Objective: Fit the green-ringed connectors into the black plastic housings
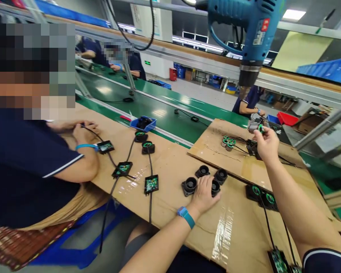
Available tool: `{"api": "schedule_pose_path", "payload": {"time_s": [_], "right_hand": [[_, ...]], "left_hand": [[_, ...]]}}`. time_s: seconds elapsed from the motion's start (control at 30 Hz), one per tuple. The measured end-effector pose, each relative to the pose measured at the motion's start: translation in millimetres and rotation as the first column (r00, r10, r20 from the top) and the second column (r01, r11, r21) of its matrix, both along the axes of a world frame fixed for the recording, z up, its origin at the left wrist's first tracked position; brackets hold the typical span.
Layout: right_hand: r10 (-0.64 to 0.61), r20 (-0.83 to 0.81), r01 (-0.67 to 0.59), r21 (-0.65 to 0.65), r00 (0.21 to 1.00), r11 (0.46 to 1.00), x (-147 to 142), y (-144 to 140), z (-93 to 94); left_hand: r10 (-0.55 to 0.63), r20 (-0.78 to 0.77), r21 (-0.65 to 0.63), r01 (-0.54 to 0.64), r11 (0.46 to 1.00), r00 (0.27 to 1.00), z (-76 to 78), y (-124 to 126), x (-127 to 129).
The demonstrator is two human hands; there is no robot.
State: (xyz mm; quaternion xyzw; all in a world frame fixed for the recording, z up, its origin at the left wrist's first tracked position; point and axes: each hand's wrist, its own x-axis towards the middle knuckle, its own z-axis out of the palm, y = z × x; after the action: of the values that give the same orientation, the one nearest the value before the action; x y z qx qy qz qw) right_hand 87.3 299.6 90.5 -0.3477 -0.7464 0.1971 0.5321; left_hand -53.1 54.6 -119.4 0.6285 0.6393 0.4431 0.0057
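My left hand (pixel 203 195) rests palm down on the cardboard-covered desk (pixel 170 170), its grip closed loosely over one black round housing (pixel 215 186) in a small cluster of four; the other three, at (pixel 190 185), (pixel 202 171) and (pixel 221 175), sit just beside my fingers. A blue wristband (pixel 186 217) circles that wrist. My right hand (pixel 265 144) is raised over a second sheet of cardboard (pixel 216 146) that lies on top of the first, and its grip pinches a small grey part with a green ring (pixel 257 127) between fingertips and thumb. Just to the left of that hand lies a little pile of green-ringed parts (pixel 228 142) with black wires trailing off. A blue heat gun (pixel 244 26) hangs nozzle down above my right hand. Near my right forearm, two black modules with green rings (pixel 262 197) lie on the desk, each with a cable running toward me. To my left a co-worker in a dark shirt sits at the same desk, hands (pixel 79 131) together on a black cable, with small circuit boards (pixel 122 168) on cables spread out before them and a blue bin (pixel 143 123) at the desk's far edge. Beyond the desk runs a green conveyor belt (pixel 165 110).
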Motion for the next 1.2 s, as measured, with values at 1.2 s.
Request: {"api": "schedule_pose_path", "payload": {"time_s": [1.2], "right_hand": [[0.567,0.401,-0.38,-0.456,0.719,0.805,47,-244,-120.5]], "left_hand": [[-0.274,0.383,-0.054,0.317,0.947,0.882,11.5,-74,18]]}}
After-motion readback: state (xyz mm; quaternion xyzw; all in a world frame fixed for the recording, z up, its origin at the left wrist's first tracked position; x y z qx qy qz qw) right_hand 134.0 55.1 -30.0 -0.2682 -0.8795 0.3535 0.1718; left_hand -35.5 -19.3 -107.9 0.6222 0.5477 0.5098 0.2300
